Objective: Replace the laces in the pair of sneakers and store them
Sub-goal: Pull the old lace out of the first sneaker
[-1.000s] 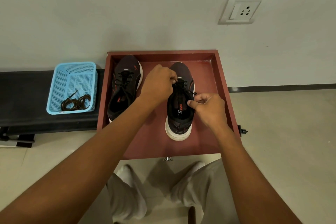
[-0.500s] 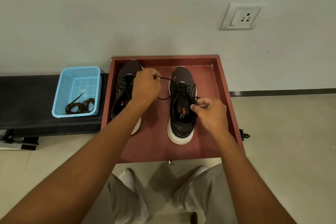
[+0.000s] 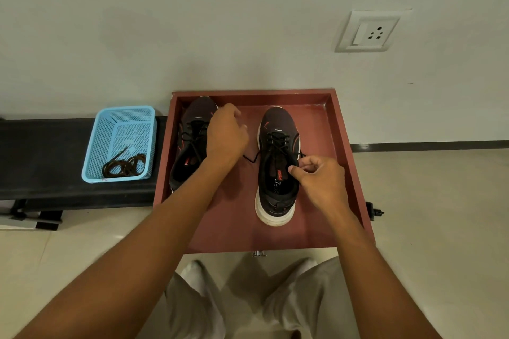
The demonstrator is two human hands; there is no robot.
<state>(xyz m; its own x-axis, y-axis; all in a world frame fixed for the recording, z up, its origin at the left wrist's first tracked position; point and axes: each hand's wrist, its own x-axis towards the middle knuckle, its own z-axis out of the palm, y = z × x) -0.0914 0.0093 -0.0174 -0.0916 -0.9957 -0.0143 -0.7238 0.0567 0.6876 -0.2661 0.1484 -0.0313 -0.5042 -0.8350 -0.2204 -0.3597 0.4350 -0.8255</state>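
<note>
In the red tray (image 3: 341, 129) against the wall, the right shoe (image 3: 278, 165) stands toe to the wall with its black lace (image 3: 278, 143) crossed through the eyelets. The right hand (image 3: 321, 183) pinches one end of that lace at the shoe's right edge, thumb and forefinger closed on it, much as it did half a second ago. The left hand (image 3: 225, 137) has moved: half a second ago it held the other lace end taut just left of the shoe, and a second ago it was on the tongue itself. Now it sits farther left, over the left shoe (image 3: 190, 146), fingers curled, and the loose lace end lies slack on the tray floor between the shoes. Whether the fingers grip the lace cannot be told, since the hand's back hides them.

The insole of the right shoe reads "PUMA" in orange, with "SOFT" in pale letters below it. An orange mark shows inside the left shoe too, too small to read.

Left of the tray, a blue basket (image 3: 121, 118) on a black bench (image 3: 41, 157) holds a coil of brown laces (image 3: 124, 166). A wall socket (image 3: 369, 31) sits high on the wall at the right.
</note>
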